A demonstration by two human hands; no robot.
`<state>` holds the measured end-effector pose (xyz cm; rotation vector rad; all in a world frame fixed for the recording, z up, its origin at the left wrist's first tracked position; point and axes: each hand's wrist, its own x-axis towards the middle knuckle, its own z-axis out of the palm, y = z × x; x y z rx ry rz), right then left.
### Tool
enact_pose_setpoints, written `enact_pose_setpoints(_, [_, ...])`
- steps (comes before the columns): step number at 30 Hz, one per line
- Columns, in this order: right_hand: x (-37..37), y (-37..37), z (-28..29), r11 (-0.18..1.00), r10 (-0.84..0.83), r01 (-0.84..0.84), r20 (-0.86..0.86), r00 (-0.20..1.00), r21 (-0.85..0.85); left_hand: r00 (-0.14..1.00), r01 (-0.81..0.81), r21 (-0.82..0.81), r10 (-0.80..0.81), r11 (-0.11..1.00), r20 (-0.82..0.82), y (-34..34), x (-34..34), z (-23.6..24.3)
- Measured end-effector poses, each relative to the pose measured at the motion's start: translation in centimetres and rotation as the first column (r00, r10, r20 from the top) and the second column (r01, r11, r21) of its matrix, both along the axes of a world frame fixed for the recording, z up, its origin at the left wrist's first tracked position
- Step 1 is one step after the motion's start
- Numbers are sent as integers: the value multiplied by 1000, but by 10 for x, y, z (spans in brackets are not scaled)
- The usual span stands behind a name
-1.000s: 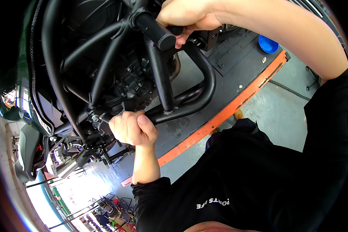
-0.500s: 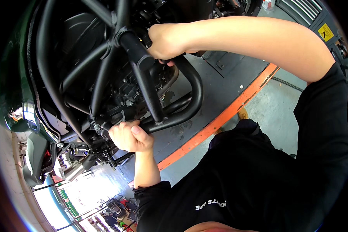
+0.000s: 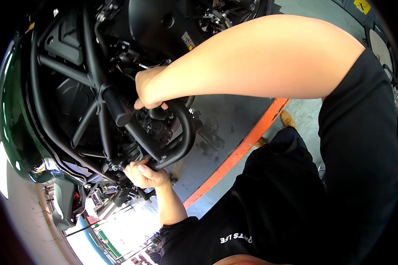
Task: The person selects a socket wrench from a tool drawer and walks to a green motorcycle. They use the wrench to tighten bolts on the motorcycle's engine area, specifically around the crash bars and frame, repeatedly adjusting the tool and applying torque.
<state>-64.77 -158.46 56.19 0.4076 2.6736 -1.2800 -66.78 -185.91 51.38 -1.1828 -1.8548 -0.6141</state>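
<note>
A black tubular crash bar runs along the side of a motorcycle with a dark green body panel. My left hand is closed around the bar's lower end, thumb on top. Farther up, my right hand reaches in behind the bar's upper bend, beside the engine. Its fingers curl inward and are mostly hidden by the back of the hand, so what they hold cannot be made out. A round black plug-ended tube sticks out from the bar just left of this hand.
The motorcycle stands on a dark grey platform with an orange edge. Beyond that edge are my legs and tan shoes. A grey cabinet with a yellow label stands at the upper right.
The view has shifted, bringing more of the motorcycle's far side into sight. My right hand sits slightly deeper behind the bar. My left hand stays at the bar's lower end.
</note>
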Motion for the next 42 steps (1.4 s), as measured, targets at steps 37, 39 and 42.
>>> enact_pose_setpoints(37, [39,34,11,780,-162,-20,-233,959,-625,984,-104,31,99,994,150,1,10,-4])
enact_pose_setpoints(39, [33,39,16,799,-117,-57,-247,962,-599,980,-120,25,114,993,162,0,10,-3])
enact_pose_setpoints(42, [29,40,20,798,-82,-84,-246,966,-596,981,-146,8,144,989,127,-2,9,-2])
